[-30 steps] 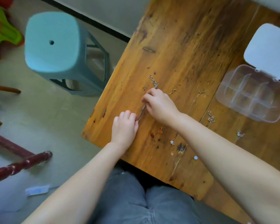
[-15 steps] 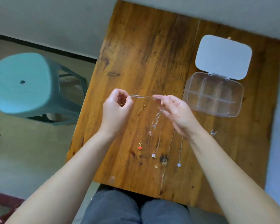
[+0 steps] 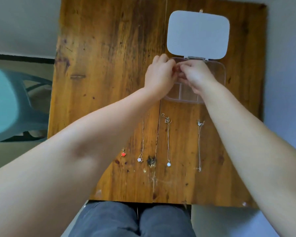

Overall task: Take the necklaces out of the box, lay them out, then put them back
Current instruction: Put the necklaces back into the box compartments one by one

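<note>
A clear compartment box (image 3: 183,96) lies open on the wooden table (image 3: 106,69), its white lid (image 3: 197,34) folded back. My left hand (image 3: 159,74) and my right hand (image 3: 195,75) meet over the box's far left compartments, fingers pinched together on a thin necklace (image 3: 177,66) that is mostly hidden. Nearer me several necklaces lie in a row: a red heart pendant (image 3: 123,154), a flower pendant necklace (image 3: 140,159), a white bead necklace (image 3: 168,164) and a silver chain (image 3: 199,144).
A teal plastic stool (image 3: 5,103) stands on the floor to the left of the table. My knees in dark trousers (image 3: 130,219) sit under the near table edge. A wall runs behind the table.
Both hands have carried the necklace from above the row of laid-out necklaces over to the open box, and they have come close together there.
</note>
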